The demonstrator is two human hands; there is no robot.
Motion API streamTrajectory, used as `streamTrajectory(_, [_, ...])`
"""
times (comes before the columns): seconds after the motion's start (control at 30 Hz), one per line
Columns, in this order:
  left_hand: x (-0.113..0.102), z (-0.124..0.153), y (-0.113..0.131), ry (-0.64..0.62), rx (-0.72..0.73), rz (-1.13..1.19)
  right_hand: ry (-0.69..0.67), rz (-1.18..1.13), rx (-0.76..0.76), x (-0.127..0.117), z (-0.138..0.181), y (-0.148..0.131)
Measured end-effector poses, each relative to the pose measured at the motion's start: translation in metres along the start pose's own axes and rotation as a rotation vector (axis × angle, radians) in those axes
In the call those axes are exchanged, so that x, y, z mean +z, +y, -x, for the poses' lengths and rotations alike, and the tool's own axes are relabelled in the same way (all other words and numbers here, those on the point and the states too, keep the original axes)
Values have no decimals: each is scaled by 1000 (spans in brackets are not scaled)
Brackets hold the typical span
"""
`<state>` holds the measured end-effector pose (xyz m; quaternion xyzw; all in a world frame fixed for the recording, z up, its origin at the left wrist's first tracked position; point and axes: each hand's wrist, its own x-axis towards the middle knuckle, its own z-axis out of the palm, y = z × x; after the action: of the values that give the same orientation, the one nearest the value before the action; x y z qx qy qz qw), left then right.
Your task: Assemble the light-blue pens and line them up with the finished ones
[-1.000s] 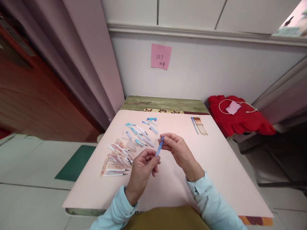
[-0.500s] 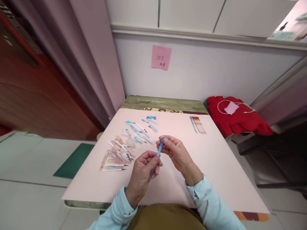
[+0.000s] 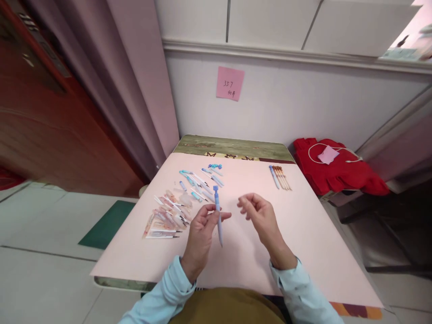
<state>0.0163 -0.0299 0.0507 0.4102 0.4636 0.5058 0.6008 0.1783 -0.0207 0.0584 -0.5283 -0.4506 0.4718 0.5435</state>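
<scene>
My left hand [image 3: 201,234] pinches a light blue pen [image 3: 218,216] by its middle, holding it nearly upright over the pink table cover [image 3: 303,234]. My right hand [image 3: 260,215] hovers just right of the pen with its fingers loosely curled and nothing in them. Beyond my left hand lie loose blue pen parts [image 3: 200,180] and a heap of clear wrappers with refills [image 3: 167,217].
A small row of finished pens [image 3: 280,177], one blue and the others tan, lies at the table's far right. A red cloth with a white cord [image 3: 337,164] sits right of the table. A pink note [image 3: 230,83] hangs on the wall. Curtain and door stand at left.
My right hand has let go of the pen's top and drawn away to the right. My left hand has swung the pen up to nearly vertical.
</scene>
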Motion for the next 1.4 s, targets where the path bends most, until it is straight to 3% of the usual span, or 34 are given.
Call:
streamTrajectory(0.17, [1, -8, -4, 82, 73, 5, -175, 163, 46, 12, 27, 29])
streamTrajectory(0.37, [2, -9, -19, 23, 5, 34, -185, 73, 22, 27, 42, 47])
streamTrajectory(0.5, [-8, -25, -10, 72, 203, 23, -185, 60, 78, 23, 46, 54])
streamTrajectory(0.6, [-13, -38, -1, 33, 306, -5, -195, 54, 104, 22, 49, 56])
streamTrajectory(0.73, [-12, -45, -3, -19, 276, 7, -195, 36, 130, 22, 50, 58])
streamTrajectory(0.97, [-10, -43, -16, 29, 199, 66, -162, 38, 139, 23, 51, 59])
streamTrajectory(1.2, [-12, -50, -20, 35, 212, 61, -178, 106, 93, 22, 48, 65])
streamTrajectory(1.4, [-2, -65, -21, -24, 225, 22, -13, 280, -19, 16, 39, 71])
